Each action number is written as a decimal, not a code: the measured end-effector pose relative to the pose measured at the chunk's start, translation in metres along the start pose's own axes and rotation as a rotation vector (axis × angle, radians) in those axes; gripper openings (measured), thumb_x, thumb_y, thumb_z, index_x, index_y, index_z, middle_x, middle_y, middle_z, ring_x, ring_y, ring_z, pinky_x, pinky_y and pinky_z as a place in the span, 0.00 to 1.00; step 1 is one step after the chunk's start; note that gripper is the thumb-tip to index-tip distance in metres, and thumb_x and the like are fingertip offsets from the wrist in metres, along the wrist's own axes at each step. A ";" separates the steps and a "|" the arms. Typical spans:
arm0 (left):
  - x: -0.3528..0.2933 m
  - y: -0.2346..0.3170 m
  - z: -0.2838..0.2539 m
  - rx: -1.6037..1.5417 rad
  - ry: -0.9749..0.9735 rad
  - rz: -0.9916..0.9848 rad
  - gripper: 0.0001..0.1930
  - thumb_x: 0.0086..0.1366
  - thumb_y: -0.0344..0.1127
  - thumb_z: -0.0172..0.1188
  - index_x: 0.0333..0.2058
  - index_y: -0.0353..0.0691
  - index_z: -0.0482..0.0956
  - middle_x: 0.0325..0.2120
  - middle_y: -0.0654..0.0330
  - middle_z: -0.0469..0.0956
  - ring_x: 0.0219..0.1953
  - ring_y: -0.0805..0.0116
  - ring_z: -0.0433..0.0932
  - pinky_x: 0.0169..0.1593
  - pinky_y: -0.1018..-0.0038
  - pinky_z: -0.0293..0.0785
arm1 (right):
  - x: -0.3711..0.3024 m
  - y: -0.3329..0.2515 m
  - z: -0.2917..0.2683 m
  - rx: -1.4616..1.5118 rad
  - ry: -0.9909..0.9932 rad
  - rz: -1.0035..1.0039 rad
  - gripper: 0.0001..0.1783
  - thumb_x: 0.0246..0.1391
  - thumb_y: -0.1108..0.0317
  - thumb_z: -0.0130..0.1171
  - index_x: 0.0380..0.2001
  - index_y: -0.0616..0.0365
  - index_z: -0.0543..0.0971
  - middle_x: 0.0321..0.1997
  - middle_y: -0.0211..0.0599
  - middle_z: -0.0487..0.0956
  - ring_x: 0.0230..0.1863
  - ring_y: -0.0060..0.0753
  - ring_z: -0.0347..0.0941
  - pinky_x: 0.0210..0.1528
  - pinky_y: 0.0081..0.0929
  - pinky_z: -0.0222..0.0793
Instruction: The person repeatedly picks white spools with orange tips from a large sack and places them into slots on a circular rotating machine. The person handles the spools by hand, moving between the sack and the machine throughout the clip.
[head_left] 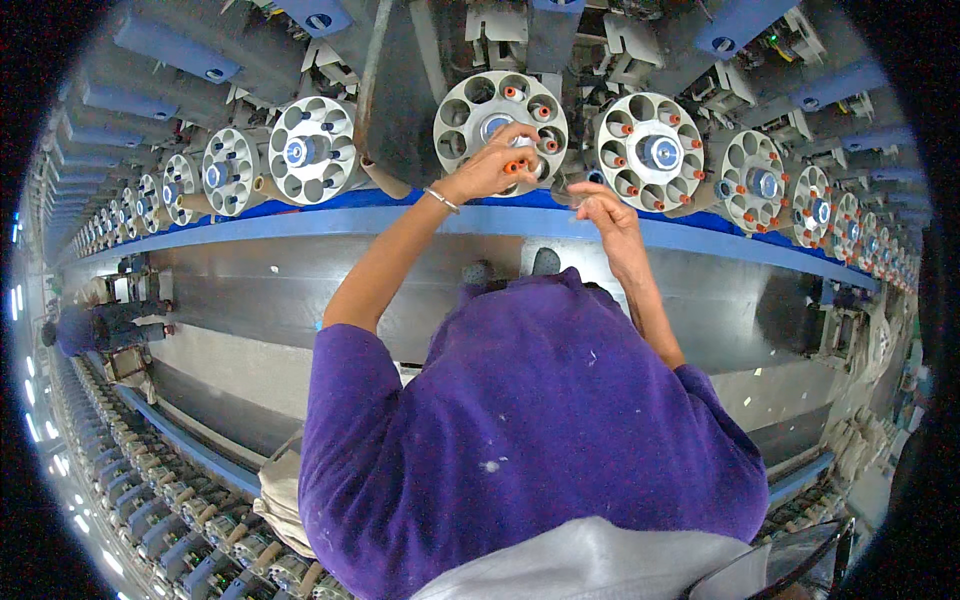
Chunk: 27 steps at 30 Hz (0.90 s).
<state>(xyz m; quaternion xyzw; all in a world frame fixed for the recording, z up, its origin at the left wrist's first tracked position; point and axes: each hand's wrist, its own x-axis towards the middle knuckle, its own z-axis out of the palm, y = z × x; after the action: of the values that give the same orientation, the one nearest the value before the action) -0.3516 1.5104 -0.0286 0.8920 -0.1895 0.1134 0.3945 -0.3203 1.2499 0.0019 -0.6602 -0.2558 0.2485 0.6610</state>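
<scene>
My left hand (497, 163) is curled in front of a round white magazine (447, 112) with a ring of round pockets. An orange-ended tube (514, 167) shows between its thumb and fingers, which close about it; its far part is hidden. Several other pockets of this magazine hold orange-ended tubes, and some at its left side look dark inside. To the right, my right hand (606, 208) is raised with fingertips drawn together, just below the gap before the neighbouring magazine (650, 108). Whatever those fingers pinch is too small to make out.
A long blue rail (400, 222) runs below the magazines. More magazines (313, 150) line the machine both ways, with dark-ended tubes at left and orange-ended ones at right. A grey post (385, 90) stands left of my left hand. Another person (100, 325) is at the far left.
</scene>
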 end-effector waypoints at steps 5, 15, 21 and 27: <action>-0.009 0.012 0.009 0.091 0.130 -0.088 0.14 0.57 0.36 0.61 0.43 0.46 0.78 0.59 0.54 0.63 0.59 0.56 0.63 0.62 0.62 0.56 | -0.008 -0.037 0.038 -0.326 -0.415 -0.046 0.08 0.56 0.71 0.51 0.26 0.61 0.77 0.40 0.39 0.77 0.43 0.32 0.73 0.46 0.31 0.69; -0.015 0.168 -0.064 -0.200 0.461 -0.410 0.09 0.69 0.36 0.49 0.33 0.38 0.74 0.26 0.65 0.71 0.30 0.79 0.69 0.34 0.77 0.67 | 0.101 -0.104 0.063 -0.253 -0.695 -0.017 0.11 0.60 0.63 0.48 0.37 0.58 0.76 0.40 0.34 0.74 0.42 0.33 0.70 0.44 0.31 0.68; -0.043 0.134 -0.187 0.236 0.477 -0.282 0.06 0.59 0.29 0.55 0.34 0.38 0.78 0.31 0.60 0.78 0.33 0.67 0.77 0.38 0.72 0.73 | 0.187 -0.040 0.062 -0.421 -0.272 -0.483 0.07 0.48 0.70 0.62 0.25 0.60 0.74 0.27 0.28 0.74 0.31 0.23 0.70 0.37 0.22 0.66; -0.043 0.077 -0.118 0.355 0.563 -0.399 0.08 0.54 0.26 0.58 0.34 0.42 0.80 0.32 0.55 0.78 0.33 0.56 0.78 0.38 0.63 0.74 | 0.214 0.051 0.065 -0.824 -0.144 -0.520 0.11 0.34 0.76 0.65 0.27 0.56 0.77 0.44 0.40 0.74 0.48 0.47 0.68 0.48 0.38 0.68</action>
<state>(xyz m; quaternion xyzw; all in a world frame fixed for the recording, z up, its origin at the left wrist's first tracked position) -0.4299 1.5617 0.0852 0.8997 0.1260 0.3059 0.2848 -0.2032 1.4409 -0.0474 -0.7622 -0.5341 -0.0018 0.3657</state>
